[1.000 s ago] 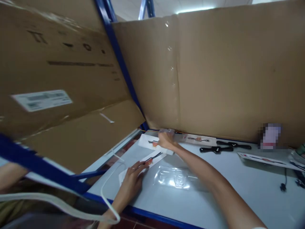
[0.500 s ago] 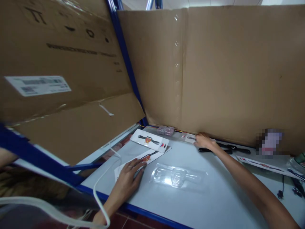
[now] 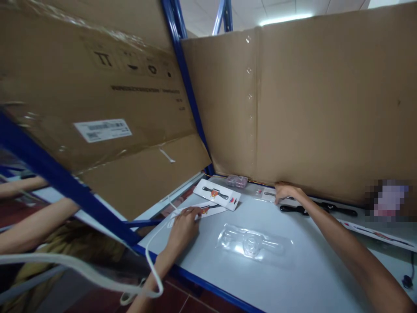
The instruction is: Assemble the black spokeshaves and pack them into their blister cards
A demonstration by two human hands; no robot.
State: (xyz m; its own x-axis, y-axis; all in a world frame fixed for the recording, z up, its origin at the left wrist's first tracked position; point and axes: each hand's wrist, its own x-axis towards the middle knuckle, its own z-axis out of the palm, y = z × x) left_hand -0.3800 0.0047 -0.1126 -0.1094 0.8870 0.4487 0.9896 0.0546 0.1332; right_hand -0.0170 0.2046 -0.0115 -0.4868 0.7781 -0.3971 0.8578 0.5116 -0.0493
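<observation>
My left hand (image 3: 184,228), palm down, has its fingers closed over the edge of a flat white box (image 3: 213,210) printed with a black-strapped watch. A second such box (image 3: 216,194) overlaps it from behind. My right hand (image 3: 286,191) reaches to the table's back edge, its fingers curled onto a small white printed card (image 3: 269,194); the fingertips' grip is partly hidden. Black watch straps (image 3: 293,209) lie just in front of that hand, with another black strap (image 3: 340,209) to its right. A clear plastic tray (image 3: 252,243), moulded in a watch shape, lies between my arms.
Cardboard walls (image 3: 325,108) close off the back and left, beside a blue metal post (image 3: 189,82). A white cable (image 3: 81,274) crosses my left forearm. Another person's arms (image 3: 42,221) show at left. A pink clear packet (image 3: 237,181) lies at the back; another white box (image 3: 378,234) is at right.
The view has shifted left and up. My left hand has drawn the lower white box slightly toward the left, further under the upper one. My right hand stays at the card.
</observation>
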